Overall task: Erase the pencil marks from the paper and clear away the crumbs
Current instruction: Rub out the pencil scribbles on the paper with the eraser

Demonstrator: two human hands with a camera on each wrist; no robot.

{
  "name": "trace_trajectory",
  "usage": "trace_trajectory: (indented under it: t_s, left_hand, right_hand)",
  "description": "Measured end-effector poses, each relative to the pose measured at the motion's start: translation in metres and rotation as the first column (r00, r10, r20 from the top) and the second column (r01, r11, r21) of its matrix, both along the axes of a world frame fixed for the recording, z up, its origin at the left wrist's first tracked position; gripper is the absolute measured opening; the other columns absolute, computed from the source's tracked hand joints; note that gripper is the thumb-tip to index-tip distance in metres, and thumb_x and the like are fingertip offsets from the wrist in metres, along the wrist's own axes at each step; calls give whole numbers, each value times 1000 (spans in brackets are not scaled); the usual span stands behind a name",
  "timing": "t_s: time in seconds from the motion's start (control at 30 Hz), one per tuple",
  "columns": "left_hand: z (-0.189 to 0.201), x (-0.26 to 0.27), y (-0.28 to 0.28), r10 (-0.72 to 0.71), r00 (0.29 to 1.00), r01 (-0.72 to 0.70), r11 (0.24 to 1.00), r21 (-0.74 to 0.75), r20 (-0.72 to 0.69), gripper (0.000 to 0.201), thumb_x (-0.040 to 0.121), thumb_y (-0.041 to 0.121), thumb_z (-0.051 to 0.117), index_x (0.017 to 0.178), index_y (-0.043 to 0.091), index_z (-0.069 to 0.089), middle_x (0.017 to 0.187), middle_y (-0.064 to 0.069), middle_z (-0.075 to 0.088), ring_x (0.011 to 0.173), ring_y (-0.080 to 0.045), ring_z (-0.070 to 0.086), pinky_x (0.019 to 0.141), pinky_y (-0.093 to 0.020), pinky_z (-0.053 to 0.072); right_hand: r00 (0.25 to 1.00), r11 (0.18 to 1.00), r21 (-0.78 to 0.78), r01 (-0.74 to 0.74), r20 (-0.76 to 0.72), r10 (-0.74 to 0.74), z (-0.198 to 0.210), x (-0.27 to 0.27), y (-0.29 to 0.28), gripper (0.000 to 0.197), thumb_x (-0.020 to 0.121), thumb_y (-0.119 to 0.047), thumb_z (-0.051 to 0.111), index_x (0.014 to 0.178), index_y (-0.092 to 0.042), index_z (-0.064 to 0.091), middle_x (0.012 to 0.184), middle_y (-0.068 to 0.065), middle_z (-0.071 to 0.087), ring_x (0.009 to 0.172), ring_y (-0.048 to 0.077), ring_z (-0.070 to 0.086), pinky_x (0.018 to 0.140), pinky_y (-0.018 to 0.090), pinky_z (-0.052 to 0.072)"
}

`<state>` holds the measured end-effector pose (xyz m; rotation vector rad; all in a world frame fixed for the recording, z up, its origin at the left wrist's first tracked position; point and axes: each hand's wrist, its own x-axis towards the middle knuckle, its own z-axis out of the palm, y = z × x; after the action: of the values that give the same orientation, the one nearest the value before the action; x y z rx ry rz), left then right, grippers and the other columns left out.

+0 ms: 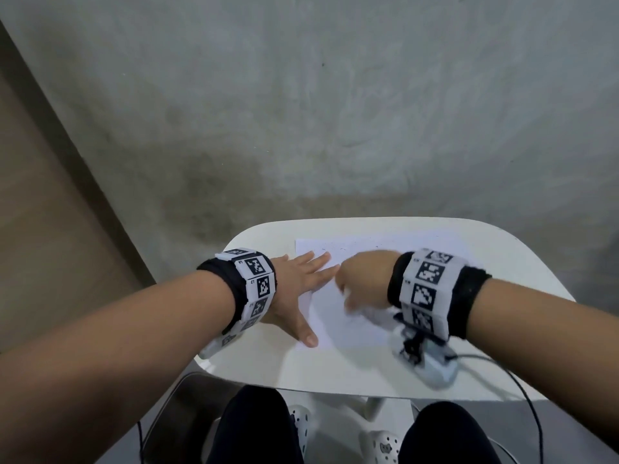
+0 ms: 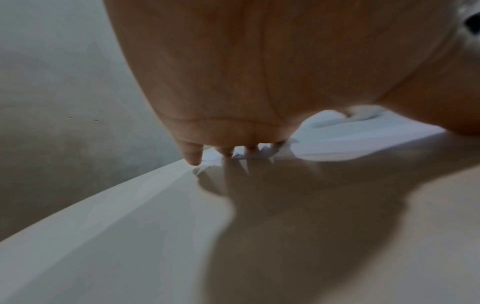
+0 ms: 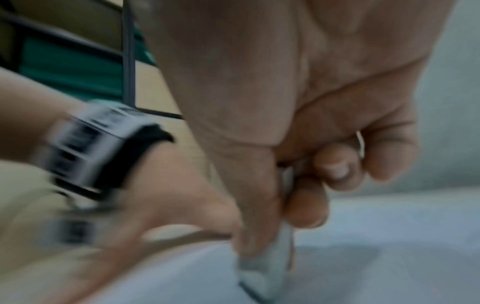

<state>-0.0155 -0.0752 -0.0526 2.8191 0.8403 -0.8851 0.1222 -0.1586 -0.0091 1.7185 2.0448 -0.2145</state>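
Observation:
A white sheet of paper (image 1: 351, 326) lies on the small white table (image 1: 335, 373). My left hand (image 1: 298, 283) lies flat with fingers spread, pressing the sheet's left edge down; in the left wrist view its fingertips (image 2: 193, 158) touch the paper (image 2: 363, 133). My right hand (image 1: 363, 279) is blurred over the middle of the sheet. In the right wrist view its thumb and fingers pinch a white eraser (image 3: 270, 265) whose lower end touches the paper (image 3: 363, 267). Faint pencil specks (image 1: 341, 249) show near the sheet's far edge.
A white device with a black cable (image 1: 435, 363) hangs under my right wrist on the table's right front. My knees and white clogs (image 1: 301, 426) are below the table's near edge. Grey concrete floor (image 1: 335, 112) lies beyond the table.

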Motion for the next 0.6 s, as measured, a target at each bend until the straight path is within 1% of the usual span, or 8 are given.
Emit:
trace_trajectory:
  t_s: [0.07, 0.13, 0.17, 0.27, 0.33, 0.4, 0.53, 0.6]
  left_hand:
    - [-1, 0, 1, 9, 1000, -9, 1000, -9, -3, 131, 67, 79, 65, 148, 35, -29, 155, 8, -37, 146, -15, -28, 120, -51, -5]
    - [-2, 0, -1, 11, 1000, -11, 1000, 3, 4, 132, 67, 78, 66, 148, 35, -28, 155, 9, -37, 146, -15, -28, 121, -50, -5]
    - [-2, 0, -2, 11, 1000, -11, 1000, 11, 10, 132, 67, 78, 66, 148, 35, -28, 156, 9, -36, 146, -15, -27, 121, -50, -5]
    - [-2, 0, 1, 6, 1000, -6, 1000, 14, -10, 132, 66, 80, 65, 143, 36, -33, 156, 8, -36, 147, -16, -26, 121, -51, -3]
    - [0, 0, 0, 14, 1000, -14, 1000, 3, -5, 133, 66, 80, 65, 145, 38, -32, 156, 8, -36, 147, -16, -26, 121, -52, -3]
    - [3, 1, -4, 29, 999, -29, 1000, -1, 19, 133, 67, 76, 69, 149, 36, -26, 156, 9, -35, 147, -14, -25, 121, -49, -4]
    - [3, -1, -3, 40, 998, -38, 999, -37, 53, 133, 65, 76, 70, 150, 37, -24, 155, 13, -33, 146, -12, -25, 121, -48, -5]
    - [5, 0, -5, 32, 998, -31, 999, -29, 57, 132, 66, 77, 70, 149, 39, -25, 157, 13, -31, 146, -12, -25, 121, -48, -3]
  right_hand:
    - [997, 997, 48, 67, 37, -69, 0, 7, 7, 28, 89, -22, 55, 111, -10, 67, 83, 3, 63, 86, 23, 63, 70, 32, 48]
    - [1000, 999, -41, 5, 29, -3, -3, -9, 0, 32, 97, -16, 50, 125, -4, 57, 112, 14, 63, 111, 28, 56, 87, 37, 42]
    - [999, 997, -59, -42, 16, 43, -4, -17, -7, 30, 97, -17, 50, 123, -5, 58, 116, 13, 62, 114, 29, 55, 86, 36, 42]
    - [1000, 999, 41, -3, -14, 3, 0, -7, 2, 17, 89, -24, 58, 95, -10, 64, 81, 0, 63, 82, 22, 62, 67, 28, 49]
    - [998, 996, 76, 50, 25, -52, 2, 0, 7, 21, 90, -25, 56, 104, -10, 64, 90, 1, 65, 90, 24, 64, 79, 32, 52]
    - [999, 998, 63, -10, -47, 13, -1, -14, 0, 29, 93, -22, 55, 119, -11, 59, 110, 8, 64, 105, 30, 61, 78, 33, 46]
    - [994, 997, 71, 21, -106, -14, -2, -11, 6, 28, 86, -20, 59, 112, -13, 64, 80, -1, 62, 83, 23, 62, 65, 26, 47]
    - [997, 994, 92, 62, -45, -58, 1, -9, 14, 30, 86, -22, 58, 114, -13, 64, 88, 0, 62, 83, 23, 61, 70, 30, 48]
